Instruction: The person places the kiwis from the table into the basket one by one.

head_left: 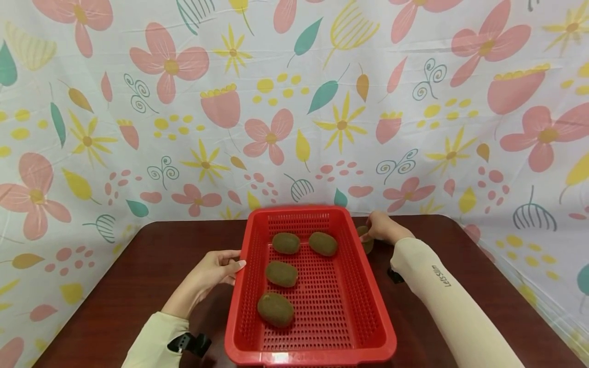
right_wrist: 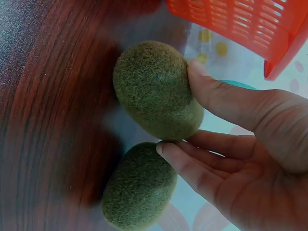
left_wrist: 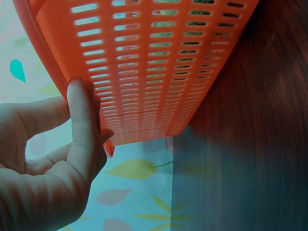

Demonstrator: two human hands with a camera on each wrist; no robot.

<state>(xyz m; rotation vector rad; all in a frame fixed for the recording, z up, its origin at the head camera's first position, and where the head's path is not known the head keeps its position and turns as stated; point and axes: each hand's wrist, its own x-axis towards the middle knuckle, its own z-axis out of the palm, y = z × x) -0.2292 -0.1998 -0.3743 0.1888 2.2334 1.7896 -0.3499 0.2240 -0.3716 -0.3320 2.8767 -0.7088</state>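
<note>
A red plastic basket (head_left: 387,332) with slotted walls stands on the table, and several brown kiwis lie inside, one of them a kiwi (head_left: 276,309) at the near left. My left hand (head_left: 212,271) holds the basket's left rim, its thumb and fingers about the edge in the left wrist view. Beyond the right wall, my right hand (head_left: 385,228) pinches a kiwi (right_wrist: 154,89) between thumb and fingers. Just beside that one, a second kiwi (right_wrist: 139,190) sits on the table, close to the fingertips. From the head, these two are partly hidden by the hand.
The dark wooden table (head_left: 152,286) has rounded far corners. Behind it hangs a white cloth (head_left: 294,76) printed with flowers and leaves. A black strap with a small device (head_left: 188,343) is on the left wrist.
</note>
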